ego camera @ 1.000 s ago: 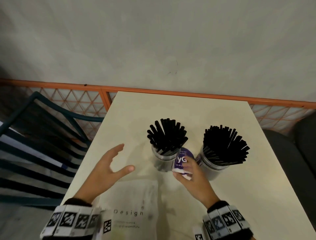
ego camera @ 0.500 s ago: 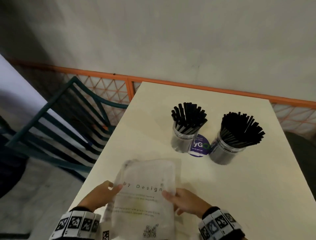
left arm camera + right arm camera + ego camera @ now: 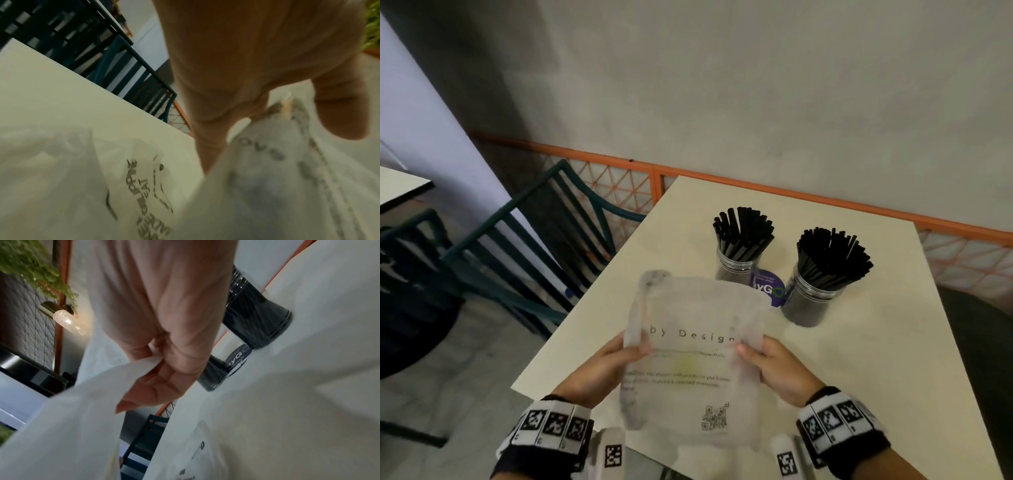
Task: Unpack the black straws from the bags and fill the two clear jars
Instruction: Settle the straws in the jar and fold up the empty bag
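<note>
While the frosted bag (image 3: 690, 356) is held up off the desk (image 3: 876, 342), its left edge is pinched by the left hand (image 3: 599, 371), thumb on the printed face and fingers behind, and its right edge is gripped the same way by the right hand (image 3: 774, 370). In the right wrist view the edge of the film is seen caught between the thumb and curled fingers (image 3: 156, 386). The bag is kept spread and nearly flat, which is judged to serve either a check for leftover contents or a smoothing before it is put aside; no dark shapes are seen through it, so it is taken to be empty, though the blur leaves some doubt. A second sheet of clear film (image 3: 51, 170) is seen on the desk under the left wrist.

Beyond the bag, two clear jars stand upright and near each other. The left jar (image 3: 736, 270) is packed with black straws (image 3: 743, 233), and the right jar (image 3: 808, 301) carries a wider, fuller fan of straws (image 3: 832, 257). A purple round label (image 3: 768, 289) is propped between them. Filling is judged to be essentially finished.
</note>
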A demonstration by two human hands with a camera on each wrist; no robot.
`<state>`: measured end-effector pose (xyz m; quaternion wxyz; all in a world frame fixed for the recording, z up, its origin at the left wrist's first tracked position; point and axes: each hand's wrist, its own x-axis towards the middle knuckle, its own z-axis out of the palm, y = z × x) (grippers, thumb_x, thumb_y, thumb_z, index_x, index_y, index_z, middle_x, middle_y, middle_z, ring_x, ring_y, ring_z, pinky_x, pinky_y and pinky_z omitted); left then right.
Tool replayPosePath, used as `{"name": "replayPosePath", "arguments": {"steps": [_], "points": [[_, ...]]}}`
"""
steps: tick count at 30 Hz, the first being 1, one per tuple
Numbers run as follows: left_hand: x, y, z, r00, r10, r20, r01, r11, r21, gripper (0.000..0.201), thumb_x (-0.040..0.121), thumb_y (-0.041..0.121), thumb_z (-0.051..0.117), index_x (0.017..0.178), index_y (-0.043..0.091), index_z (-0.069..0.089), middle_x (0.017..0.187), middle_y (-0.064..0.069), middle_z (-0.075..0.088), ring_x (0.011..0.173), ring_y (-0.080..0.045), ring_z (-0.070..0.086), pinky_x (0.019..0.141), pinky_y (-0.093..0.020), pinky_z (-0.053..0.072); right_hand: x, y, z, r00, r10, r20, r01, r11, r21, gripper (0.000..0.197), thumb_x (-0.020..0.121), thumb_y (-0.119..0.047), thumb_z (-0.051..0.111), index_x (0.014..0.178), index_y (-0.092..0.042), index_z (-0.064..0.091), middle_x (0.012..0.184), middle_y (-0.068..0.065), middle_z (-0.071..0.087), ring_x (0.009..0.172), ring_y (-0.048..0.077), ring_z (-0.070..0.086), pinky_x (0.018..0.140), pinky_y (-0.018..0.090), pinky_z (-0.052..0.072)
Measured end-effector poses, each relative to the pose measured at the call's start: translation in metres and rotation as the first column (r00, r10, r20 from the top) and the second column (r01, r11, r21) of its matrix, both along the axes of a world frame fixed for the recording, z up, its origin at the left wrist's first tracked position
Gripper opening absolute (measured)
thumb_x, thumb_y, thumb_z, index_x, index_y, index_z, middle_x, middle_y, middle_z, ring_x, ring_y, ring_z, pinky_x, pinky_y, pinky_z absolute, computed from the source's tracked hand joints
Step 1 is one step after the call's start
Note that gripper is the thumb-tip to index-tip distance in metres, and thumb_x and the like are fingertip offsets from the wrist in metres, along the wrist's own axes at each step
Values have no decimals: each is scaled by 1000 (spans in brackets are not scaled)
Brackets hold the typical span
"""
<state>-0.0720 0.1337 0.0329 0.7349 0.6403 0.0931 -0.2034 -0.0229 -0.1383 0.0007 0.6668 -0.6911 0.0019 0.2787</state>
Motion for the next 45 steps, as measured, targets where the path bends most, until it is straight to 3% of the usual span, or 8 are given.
{"name": "replayPosePath", "arguments": {"steps": [4,19,22,25,31,34,41,45], "points": [[-16,-31,3,994,-101,-43,94,985,-145,75,48,28,87,112,1,59,110,-19,68,100,-32,65,76,-33,56,-3,-16,9,999,-27,33,27,999,18,20,94,-6,47,108,-9,62,93,-3,73,84,9,70,73,20,55],[-18,0,-4,981,-192,6,191,981,18,73,59,42,80,124,27,50,125,-8,60,114,-33,55,92,-54,42,-13,-42,14,995,-101,-29,104,976,192,27,90,10,43,92,-2,67,92,15,71,85,25,67,73,29,57],[-15,10,-12,992,-65,106,64,998,10,19,82,6,58,100,11,63,115,-16,62,100,-42,55,84,-55,40,-16,-33,16,996,-66,54,59,990,128,47,76,24,35,54,-7,63,70,6,64,70,21,61,63,21,47],[-11,12,-13,968,26,251,-47,996,80,49,83,-21,36,58,14,60,94,-4,71,84,-22,62,71,-34,45,-20,-21,15,991,-72,113,62,994,96,51,71,26,35,45,-11,60,73,-1,67,75,18,64,66,21,49],[-3,32,-27,838,3,545,-189,939,286,55,68,-22,33,49,24,57,107,4,66,98,-6,60,80,-13,46,-24,-8,9,961,-34,-275,161,878,451,37,84,-29,57,118,-14,56,105,14,65,94,32,61,71,40,50],[-1,34,-34,823,-14,568,-199,930,310,40,71,-4,40,52,23,63,103,7,64,93,-1,60,78,-11,46,-28,7,9,965,86,-248,-13,959,282,51,88,-26,58,131,-37,34,125,14,60,108,30,63,82,40,55],[6,54,-54,959,-51,280,-82,891,446,19,65,39,75,71,22,70,96,4,62,89,-16,61,77,-24,52,-21,42,-29,994,-111,-10,107,976,-191,73,67,-1,80,125,-12,37,112,3,59,103,17,61,91,33,51],[13,56,-88,996,-23,83,-45,687,725,79,63,36,82,129,25,41,118,-9,47,110,-29,51,94,-40,45,-19,67,-60,995,-86,47,97,802,-589,65,68,-32,80,118,-10,46,113,1,56,108,22,55,86,27,44]]}}
